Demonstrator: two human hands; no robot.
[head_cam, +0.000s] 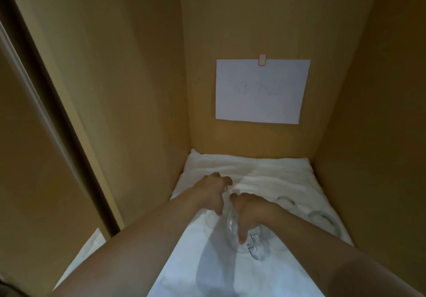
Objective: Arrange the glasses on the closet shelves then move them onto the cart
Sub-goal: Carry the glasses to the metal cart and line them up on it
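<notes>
A clear glass mug (232,229) with a handle stands on the white towel (265,176) that covers the closet shelf. My right hand (247,213) grips the mug from above, fingers curled over its rim. My left hand (213,193) hovers just left of it with fingers curled over the towel and its thumb pointing down close to the mug's side. Whether it holds anything is unclear. Two more clear glasses, a farther one (287,201) and a nearer one (323,219), stand by the right wall; only their rims show.
The shelf is a narrow bay between tan closet walls on the left (138,89) and right (373,112). A white paper sheet (260,91) is clipped to the back wall. A sliding door edge (53,123) runs down the left.
</notes>
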